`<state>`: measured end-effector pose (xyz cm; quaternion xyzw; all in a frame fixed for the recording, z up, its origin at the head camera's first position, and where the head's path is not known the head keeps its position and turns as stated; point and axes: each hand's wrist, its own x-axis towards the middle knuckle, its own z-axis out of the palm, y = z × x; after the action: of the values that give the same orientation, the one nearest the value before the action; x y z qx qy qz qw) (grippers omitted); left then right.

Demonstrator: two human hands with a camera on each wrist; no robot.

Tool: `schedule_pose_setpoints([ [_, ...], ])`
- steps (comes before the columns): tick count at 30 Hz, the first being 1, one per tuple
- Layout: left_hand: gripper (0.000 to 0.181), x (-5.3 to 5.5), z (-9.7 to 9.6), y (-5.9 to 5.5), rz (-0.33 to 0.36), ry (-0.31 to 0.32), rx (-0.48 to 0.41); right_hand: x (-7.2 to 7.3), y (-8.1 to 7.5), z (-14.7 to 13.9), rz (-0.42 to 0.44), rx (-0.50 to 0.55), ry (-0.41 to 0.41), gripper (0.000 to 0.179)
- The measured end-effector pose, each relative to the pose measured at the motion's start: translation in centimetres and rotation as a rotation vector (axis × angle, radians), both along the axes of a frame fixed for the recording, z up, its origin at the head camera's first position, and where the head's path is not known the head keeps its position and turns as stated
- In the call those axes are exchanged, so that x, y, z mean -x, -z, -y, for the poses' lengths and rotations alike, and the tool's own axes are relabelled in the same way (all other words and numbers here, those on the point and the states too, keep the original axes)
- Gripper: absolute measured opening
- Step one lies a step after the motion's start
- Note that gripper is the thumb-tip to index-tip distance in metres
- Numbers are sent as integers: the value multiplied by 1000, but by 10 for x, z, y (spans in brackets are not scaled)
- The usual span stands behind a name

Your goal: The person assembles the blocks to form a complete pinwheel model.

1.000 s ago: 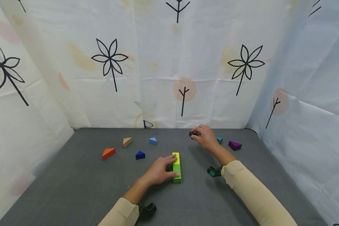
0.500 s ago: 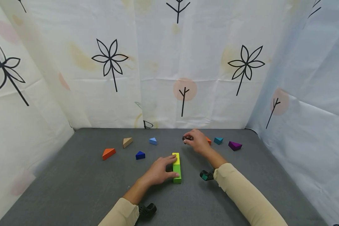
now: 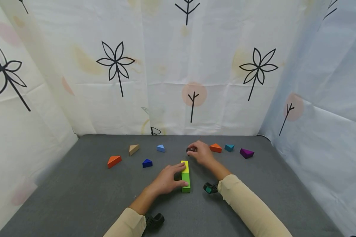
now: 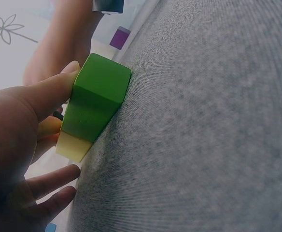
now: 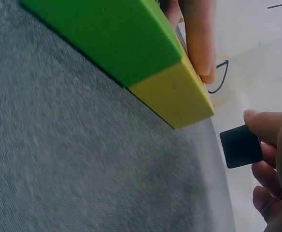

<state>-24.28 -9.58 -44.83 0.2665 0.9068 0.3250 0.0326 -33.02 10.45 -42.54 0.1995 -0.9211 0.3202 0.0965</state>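
Note:
A green block and a yellow block stand end to end in one line on the grey table. My left hand rests on them, its thumb on the green one and a fingertip on the yellow one. In the left wrist view the other fingers stretch out beside the blocks. My right hand pinches a small black block between thumb and fingers, just beyond the yellow block's far end. The fingers partly hide this black block in the head view.
Left of the row lie a dark blue, a light blue, a tan and an orange triangular block. To the right are another orange, a teal and a purple block. Patterned cloth walls border the table.
My right hand has moved left and nearer with the black block, toward the yellow block's far end. The orange block on the right has come into view. My left hand stays put.

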Motion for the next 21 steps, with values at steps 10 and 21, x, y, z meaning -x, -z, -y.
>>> schedule_pose_setpoints([
  [10, 70, 1, 0, 0, -17, 2, 2, -2, 8, 12, 46, -21, 14, 20],
  [21, 69, 0, 0, -2, -12, 6, 2, -3, 13, 16, 113, 5, 23, 21],
])
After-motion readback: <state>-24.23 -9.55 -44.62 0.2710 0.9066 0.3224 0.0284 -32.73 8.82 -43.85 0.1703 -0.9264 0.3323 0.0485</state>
